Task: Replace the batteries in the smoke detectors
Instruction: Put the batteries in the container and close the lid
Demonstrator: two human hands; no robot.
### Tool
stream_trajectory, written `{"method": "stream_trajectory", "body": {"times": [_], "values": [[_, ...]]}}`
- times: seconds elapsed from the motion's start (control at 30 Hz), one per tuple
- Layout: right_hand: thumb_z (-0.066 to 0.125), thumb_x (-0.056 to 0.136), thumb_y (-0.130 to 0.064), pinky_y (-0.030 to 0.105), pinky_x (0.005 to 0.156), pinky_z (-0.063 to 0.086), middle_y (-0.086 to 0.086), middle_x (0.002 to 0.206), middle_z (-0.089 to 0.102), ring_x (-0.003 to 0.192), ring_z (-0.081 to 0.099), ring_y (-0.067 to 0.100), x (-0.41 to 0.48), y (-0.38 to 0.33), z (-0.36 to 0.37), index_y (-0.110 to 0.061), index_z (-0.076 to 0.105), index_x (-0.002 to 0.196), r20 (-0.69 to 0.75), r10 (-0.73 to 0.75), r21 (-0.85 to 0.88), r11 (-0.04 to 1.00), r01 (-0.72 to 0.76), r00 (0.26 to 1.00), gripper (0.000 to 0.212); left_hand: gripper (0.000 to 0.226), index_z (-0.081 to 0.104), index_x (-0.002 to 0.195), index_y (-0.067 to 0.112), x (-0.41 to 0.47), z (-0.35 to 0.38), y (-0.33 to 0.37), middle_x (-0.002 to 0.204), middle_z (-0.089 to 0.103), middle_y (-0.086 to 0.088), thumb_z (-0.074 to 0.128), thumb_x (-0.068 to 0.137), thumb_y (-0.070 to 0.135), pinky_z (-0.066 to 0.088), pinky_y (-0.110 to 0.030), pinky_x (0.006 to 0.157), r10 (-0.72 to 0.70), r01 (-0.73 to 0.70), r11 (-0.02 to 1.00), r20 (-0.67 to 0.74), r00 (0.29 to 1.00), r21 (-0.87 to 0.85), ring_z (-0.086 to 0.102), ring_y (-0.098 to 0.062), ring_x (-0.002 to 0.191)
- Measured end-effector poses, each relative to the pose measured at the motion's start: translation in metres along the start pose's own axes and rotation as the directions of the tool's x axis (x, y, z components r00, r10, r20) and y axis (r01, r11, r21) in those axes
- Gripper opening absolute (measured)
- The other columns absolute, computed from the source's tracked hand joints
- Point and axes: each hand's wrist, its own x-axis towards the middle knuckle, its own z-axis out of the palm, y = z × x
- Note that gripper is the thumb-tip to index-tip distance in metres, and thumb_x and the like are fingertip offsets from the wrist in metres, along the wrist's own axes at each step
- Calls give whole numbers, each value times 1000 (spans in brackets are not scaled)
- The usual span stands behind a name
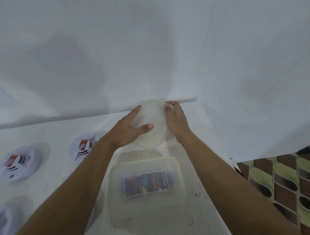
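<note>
**Step in hand:** getting at the spare cells. Both grips hold a translucent, green-rimmed lid (151,117) at the far side of the desk (196,214), close to the wall (146,45).

- The left grip (129,129) clasps the lid's left edge, with the thumb laid across its upper face.
- The right grip (176,119) curls over the lid's right edge.
- Neither grip is free.
- The lid is tilted with its near edge low. Whether it touches the desk cannot be told.

**Location of task items:**

- The box (115,192) sits on the desk between the forearms, on the person's side of the lid.
- A pack of batteries (146,183) lies flat inside the box.
- The box rim is also green-edged. Whether another cover sits on it cannot be told through the blur.
- Three smoke detectors lie on the desk, left of the box: the far detector (81,146), partly hidden by the left forearm; the left detector (19,163); and the near detector (2,223), cut by the frame edge.
- The far and left detectors each show a red-labelled block at the centre, probably the fitted battery.

**Next move (judgement):** set the lid flat on bare desk, away from the box and the detectors, then release both grips. The lid looks light and flexible, so a low, level release is advised to stop it sliding. One grip can then steady the box while the other lifts out the batteries.
</note>
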Motion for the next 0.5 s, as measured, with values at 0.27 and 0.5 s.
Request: {"method": "stream_trajectory", "body": {"times": [0.27, 0.5], "values": [[37, 107, -42, 28, 81, 45, -2, 115, 58, 100, 57, 16, -3, -15, -3, -22, 35, 140, 72, 36, -30, 999, -34, 997, 39, 98, 16, 155, 40, -7, 4, 8, 158, 30, 15, 67, 77, 70, 29, -33, 115, -49, 49, 999, -43, 998, 20, 30, -10, 144], [42, 105, -36, 41, 107, 44, 1, 142, 47, 124, 52, 22, -31, -8, -4, -26, 29, 127, 23, 122, 140, 982, -124, 992, 28, 90, 14, 158, 27, -22, 17, 15, 156, 36, -1, 54, 87, 67, 32, -32, 108, -113, 121, 992, -207, 972, 26, 36, -21, 141]]}}
